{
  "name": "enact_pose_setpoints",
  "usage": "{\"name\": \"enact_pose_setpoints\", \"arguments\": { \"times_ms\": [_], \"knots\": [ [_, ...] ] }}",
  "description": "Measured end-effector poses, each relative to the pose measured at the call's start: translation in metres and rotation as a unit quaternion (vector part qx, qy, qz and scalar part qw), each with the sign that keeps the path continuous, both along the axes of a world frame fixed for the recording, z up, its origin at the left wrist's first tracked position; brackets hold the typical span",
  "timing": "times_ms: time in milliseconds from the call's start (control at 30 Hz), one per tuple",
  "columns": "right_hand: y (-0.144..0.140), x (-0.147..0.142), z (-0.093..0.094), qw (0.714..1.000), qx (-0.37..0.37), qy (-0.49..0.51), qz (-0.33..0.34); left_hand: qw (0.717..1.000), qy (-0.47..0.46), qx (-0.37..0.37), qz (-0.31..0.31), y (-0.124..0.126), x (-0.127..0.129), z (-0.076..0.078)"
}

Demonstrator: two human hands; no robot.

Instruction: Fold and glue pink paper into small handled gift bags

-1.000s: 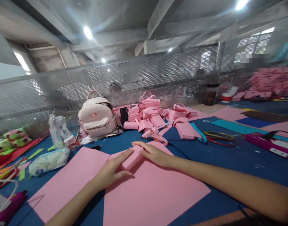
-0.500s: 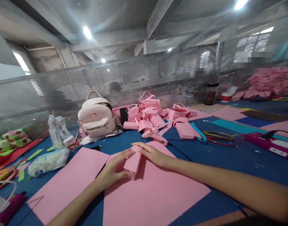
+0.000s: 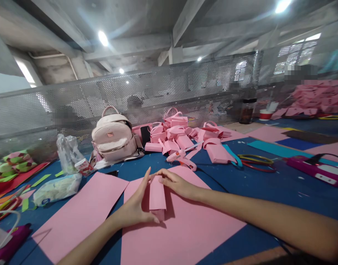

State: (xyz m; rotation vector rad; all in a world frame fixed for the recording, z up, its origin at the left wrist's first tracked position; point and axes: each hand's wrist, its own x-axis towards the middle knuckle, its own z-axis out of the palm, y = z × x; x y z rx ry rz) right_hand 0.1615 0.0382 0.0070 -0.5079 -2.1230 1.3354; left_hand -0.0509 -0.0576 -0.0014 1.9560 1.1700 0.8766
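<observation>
A small folded pink paper box stands on a large pink foam or paper sheet; I cannot tell which material. My right hand grips the far end of the box from the right, fingers bent over its top edge. On the other side, my left hand is spread in a wide C, thumb along the near end and fingers raised beside the far end. A second pink sheet lies to the left. Just beyond the box rests a pink glue gun with a dark cord.
A pale backpack and a pile of folded pink pieces line the back, before a perforated metal screen. Plastic bags lie left. Coloured bands and a purple power strip lie right.
The box has turned so its long side points more straight toward me. My left fingers have spread and lifted off its side; my right hand remains at the far end.
</observation>
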Motion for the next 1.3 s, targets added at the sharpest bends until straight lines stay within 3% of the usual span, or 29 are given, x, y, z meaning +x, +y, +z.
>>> {"name": "enact_pose_setpoints", "arguments": {
  "times_ms": [400,667,1033,1233,1300],
  "knots": [
    [0.004,0.006,-0.002,0.996,0.077,-0.015,0.039,0.993,-0.042,0.011,0.108,0.007,-0.002,-0.005],
    [0.001,0.008,0.005,0.970,0.222,-0.088,0.044,0.991,-0.003,0.018,0.129,0.007,-0.002,-0.008],
    [0.010,0.006,0.000,0.941,0.332,-0.064,0.027,0.997,0.012,0.021,0.070,0.014,-0.019,-0.011],
    [0.010,0.008,0.002,0.939,0.334,-0.082,-0.020,0.997,-0.004,0.035,0.065,0.014,-0.024,-0.006],
    [0.011,0.009,0.001,0.948,0.303,-0.079,-0.055,0.996,-0.009,0.042,0.076,0.015,-0.025,-0.005]
  ]
}}
